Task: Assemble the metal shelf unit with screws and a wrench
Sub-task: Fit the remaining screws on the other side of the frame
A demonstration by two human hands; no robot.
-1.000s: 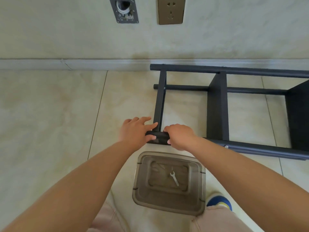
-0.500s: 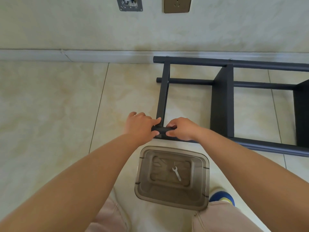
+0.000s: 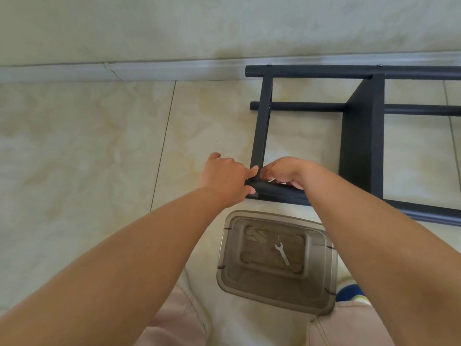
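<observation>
Shelf frame: the black metal shelf unit (image 3: 359,136) lies on its side on the tiled floor (image 3: 74,146), reaching from the hands out to the right and away toward the wall.
Near tube: the closest round tube (image 3: 277,192) of the frame runs across right under both hands; its left end sits in the left hand.
Crossbar: a flat upright bar (image 3: 262,121) runs from the far tube down to the near tube, meeting it between the two hands.
Left hand: the left hand (image 3: 225,177) grips the end of the near tube, thumb under and fingers curled over it, with the forefinger stretched to touch the foot of the crossbar.
Right hand: the right hand (image 3: 287,171) is arched over the near tube just right of the crossbar, fingers curled down at the joint; whether the fingertips pinch a screw there cannot be told.
Wrench: a small silver wrench (image 3: 282,253) lies in the bottom of a clear brown plastic bin (image 3: 224,258), just nearer the person than the hands, between the forearms.
Shelf panel: a black flat panel (image 3: 361,136) stands between the tubes, to the right of the right hand.
Beyond the hands: a pale skirting board (image 3: 124,71) runs along the foot of the wall.
Nearest the person: pale trouser legs (image 3: 174,320) and a blue shoe (image 3: 349,292) show beside the bin.
</observation>
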